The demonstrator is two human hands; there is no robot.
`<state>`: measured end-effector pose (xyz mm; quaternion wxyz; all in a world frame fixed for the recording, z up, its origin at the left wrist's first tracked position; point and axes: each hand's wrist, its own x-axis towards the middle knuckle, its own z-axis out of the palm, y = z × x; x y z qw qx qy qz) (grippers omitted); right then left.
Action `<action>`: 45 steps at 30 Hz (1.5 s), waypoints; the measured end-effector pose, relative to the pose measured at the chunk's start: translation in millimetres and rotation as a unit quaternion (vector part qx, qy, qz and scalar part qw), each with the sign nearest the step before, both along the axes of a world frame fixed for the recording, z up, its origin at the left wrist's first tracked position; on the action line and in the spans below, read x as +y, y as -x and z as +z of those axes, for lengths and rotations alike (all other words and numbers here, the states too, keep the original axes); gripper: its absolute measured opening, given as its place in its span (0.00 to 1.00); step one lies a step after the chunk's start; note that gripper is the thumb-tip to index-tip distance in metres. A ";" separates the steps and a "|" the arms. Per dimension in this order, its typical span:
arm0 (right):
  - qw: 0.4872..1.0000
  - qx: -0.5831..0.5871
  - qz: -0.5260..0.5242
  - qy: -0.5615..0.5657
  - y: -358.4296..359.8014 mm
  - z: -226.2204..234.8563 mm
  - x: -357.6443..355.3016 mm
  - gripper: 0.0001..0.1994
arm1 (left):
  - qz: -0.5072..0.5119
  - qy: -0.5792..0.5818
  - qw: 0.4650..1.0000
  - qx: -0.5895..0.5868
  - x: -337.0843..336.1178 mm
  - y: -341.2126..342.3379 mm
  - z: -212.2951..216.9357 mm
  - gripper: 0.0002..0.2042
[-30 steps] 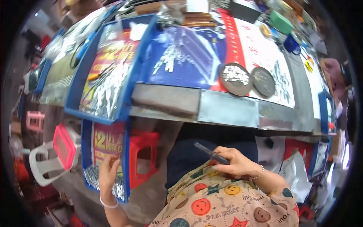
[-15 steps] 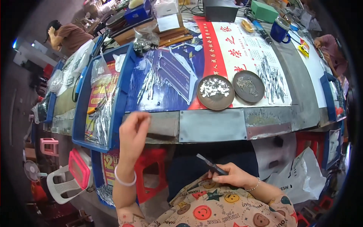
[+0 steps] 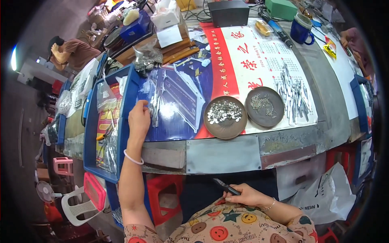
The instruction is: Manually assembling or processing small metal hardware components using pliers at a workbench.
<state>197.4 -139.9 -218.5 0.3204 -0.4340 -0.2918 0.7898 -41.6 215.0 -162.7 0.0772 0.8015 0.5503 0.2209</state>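
Note:
My left hand (image 3: 139,118), a pale bangle at its wrist, reaches over the table between the blue tray (image 3: 129,95) and a pile of thin silvery metal strips (image 3: 155,97) on a blue printed sheet. Its fingers are bent together; their tips, and anything in them, are hidden. Low in front of my body, my right hand (image 3: 245,195) is closed round a black-handled tool (image 3: 231,189) with a flat metal end, pointing up and left. Its exact kind does not show. A brown dish of small shiny flat pieces (image 3: 224,112) stands beside another brown dish with fine chain-like metal bits (image 3: 262,104).
More metal strips (image 3: 295,95) lie at the right of the red-and-white calendar sheet (image 3: 243,56). Farther back stand a blue mug (image 3: 300,30), a black box (image 3: 229,13) and a bag of dark pieces (image 3: 148,58). A red stool (image 3: 164,198) is under the table. Other people sit at both sides.
My left hand has moved forward and slightly left, from the table's front edge to beside the metal strips. My right hand keeps the tool low. The view has tilted up a little.

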 end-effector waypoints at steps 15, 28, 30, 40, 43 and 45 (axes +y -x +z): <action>0.999 -0.031 0.023 -0.004 3.1 -4.6 5.9 0.08 | 0.013 0.120 0.991 -0.054 26.0 10.5 -6.1 0.11; 0.997 0.013 0.023 -0.073 13.7 -12.7 -2.5 0.11 | -0.058 0.069 0.987 -0.134 64.7 64.7 -46.0 0.08; 0.988 -0.045 0.072 -0.126 7.4 -23.5 -1.8 0.13 | -0.076 0.027 0.980 -0.180 21.3 12.8 -3.9 0.07; 0.973 -0.153 0.057 -0.165 -0.1 35.9 -7.5 0.16 | -0.116 0.183 0.902 -0.375 -145.0 -27.5 85.4 0.06; 0.972 -0.149 0.076 -0.166 4.4 42.7 -12.9 0.15 | -0.126 0.219 0.877 -0.408 -174.8 -23.4 82.7 0.08; 0.975 -0.149 0.072 -0.145 4.2 53.6 -16.6 0.12 | -0.092 0.220 0.875 -0.422 -192.3 -23.9 79.3 0.11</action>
